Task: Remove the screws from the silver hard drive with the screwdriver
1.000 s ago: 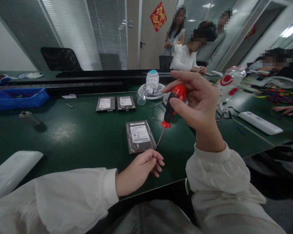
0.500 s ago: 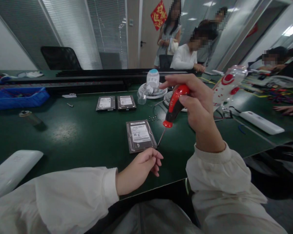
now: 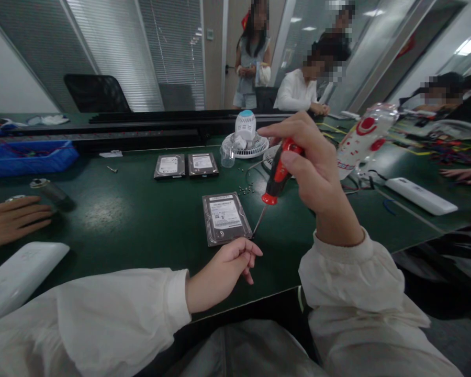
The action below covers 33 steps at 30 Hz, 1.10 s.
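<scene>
My right hand [image 3: 312, 162] is closed around the handle of a red and black screwdriver [image 3: 275, 175], its index finger stretched over the handle's top. The thin shaft slants down, and its tip meets the near right corner of a hard drive [image 3: 224, 217] that lies label up on the green table. Close to that corner is my left hand [image 3: 230, 269], its fingers loosely bent and apart, with no object visible in them. Just beyond the drive lie several small screws [image 3: 246, 188].
Two more hard drives [image 3: 169, 166] lie farther back. Behind the screws stand a white fan [image 3: 245, 136] and a clear cup. A co-worker's hand [image 3: 15, 220] reaches in from the left by a metal cylinder [image 3: 51, 193]. White cases [image 3: 422, 196] and a blue bin [image 3: 29, 157] flank the workspace.
A co-worker's hand has come in at the left edge near the cylinder. My right hand and the screwdriver handle have shifted slightly left; the drive and my left hand stay in place.
</scene>
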Available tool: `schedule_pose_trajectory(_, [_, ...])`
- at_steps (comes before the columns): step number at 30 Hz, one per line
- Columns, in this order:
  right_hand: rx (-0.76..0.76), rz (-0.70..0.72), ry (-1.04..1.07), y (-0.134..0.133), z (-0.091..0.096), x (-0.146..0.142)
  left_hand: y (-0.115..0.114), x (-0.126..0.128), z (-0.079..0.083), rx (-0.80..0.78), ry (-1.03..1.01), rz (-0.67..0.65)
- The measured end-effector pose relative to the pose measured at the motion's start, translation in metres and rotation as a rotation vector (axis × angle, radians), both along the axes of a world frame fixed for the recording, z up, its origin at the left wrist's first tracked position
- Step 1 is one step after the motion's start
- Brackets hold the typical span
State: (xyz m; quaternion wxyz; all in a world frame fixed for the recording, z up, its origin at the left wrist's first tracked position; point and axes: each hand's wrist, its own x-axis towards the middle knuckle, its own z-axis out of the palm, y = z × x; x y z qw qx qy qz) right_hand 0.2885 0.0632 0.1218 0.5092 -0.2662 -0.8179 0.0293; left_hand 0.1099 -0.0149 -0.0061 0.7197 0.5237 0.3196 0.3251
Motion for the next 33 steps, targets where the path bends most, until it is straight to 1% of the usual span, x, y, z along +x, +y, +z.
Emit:
schedule_pose_trajectory(2, [0.021,-0.051,-0.001,0.000,-0.002,-0.001,0.000,0.000,0.001,-0.002,0.005,-0.001])
schedule_pose_trajectory(5, [0.029,-0.062,0.051,0.003,-0.005,-0.004,0.000,0.000,0.002,-0.006,0.017,-0.002])
schedule_pose_trajectory(9, [0.010,-0.012,0.169,0.009,-0.009,-0.005,0.000,-0.001,0.004,0.007,0.022,-0.004])
schedule_pose_trajectory(12, [-0.034,0.032,0.163,0.011,-0.010,-0.003,0.000,-0.001,0.004,0.017,0.015,-0.006])
schedule_pose_trajectory(15, [-0.111,0.103,0.148,0.008,-0.009,0.000,0.000,-0.001,0.002,0.017,0.007,-0.007])
schedule_pose_trajectory(17, [-0.137,0.143,0.145,0.005,-0.008,0.001,-0.001,-0.001,0.000,0.013,0.004,-0.006])
schedule_pose_trajectory(19, [-0.102,0.116,0.133,0.004,-0.007,0.001,-0.001,-0.001,0.000,0.011,0.008,-0.002])
schedule_pose_trajectory(22, [0.002,0.026,0.133,0.004,-0.005,-0.001,0.000,-0.001,0.001,0.010,0.015,-0.006])
schedule_pose_trajectory(24, [0.041,0.019,0.145,0.005,-0.004,-0.002,0.000,-0.001,0.001,0.011,0.019,-0.013])
schedule_pose_trajectory(26, [0.037,0.035,0.148,0.005,-0.003,-0.002,-0.001,-0.001,0.001,0.016,0.022,-0.014])
schedule_pose_trajectory(30, [-0.034,0.096,0.132,0.003,-0.003,0.001,-0.001,-0.001,-0.001,0.026,0.026,-0.011])
schedule_pose_trajectory(31, [-0.042,0.093,0.131,0.003,-0.004,0.001,-0.001,0.000,-0.001,0.028,0.027,-0.013])
schedule_pose_trajectory(33, [-0.026,0.030,0.142,0.003,-0.005,0.000,-0.001,0.000,-0.001,0.034,0.021,-0.018])
